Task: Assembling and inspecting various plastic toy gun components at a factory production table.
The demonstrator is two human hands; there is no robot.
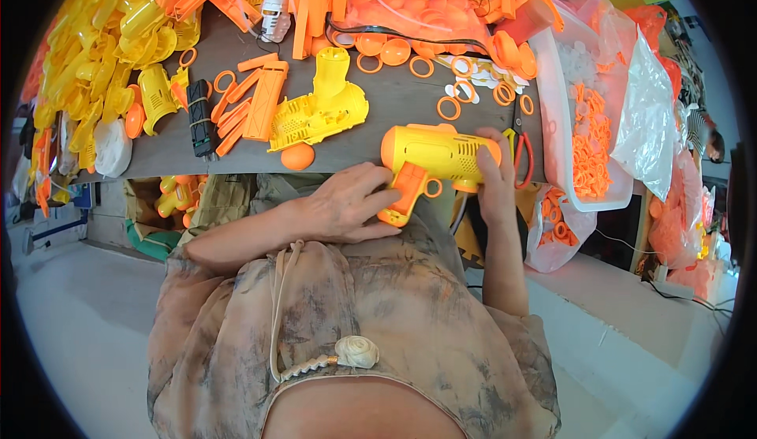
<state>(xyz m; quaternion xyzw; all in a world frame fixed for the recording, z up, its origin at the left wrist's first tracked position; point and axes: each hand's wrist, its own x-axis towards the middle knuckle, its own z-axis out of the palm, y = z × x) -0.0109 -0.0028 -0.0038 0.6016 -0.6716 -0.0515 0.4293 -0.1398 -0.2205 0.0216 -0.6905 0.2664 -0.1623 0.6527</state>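
Observation:
A yellow toy bubble gun [434, 151] with an orange grip panel [409, 183] and an orange ring trigger [433, 187] is held at the table's front edge, its handle pointing down toward me. My right hand [495, 179] grips its right end, thumb and fingers around the orange end piece. At the handle, the bent fingers of my left hand [343, 202] press against the orange panel's left side. Just beyond lies a yellow half shell [323, 108], open side up, with an orange round cap [297, 156] by it.
Yellow shells [146, 29] heap at the left, orange parts [402, 9] at the back. Orange strips [266, 100] and a black battery box [200, 115] lie left of centre. Red-handled scissors [522, 151] lie right, beside a white bin [587, 190] of small orange pieces. Orange rings [449, 108] lie scattered.

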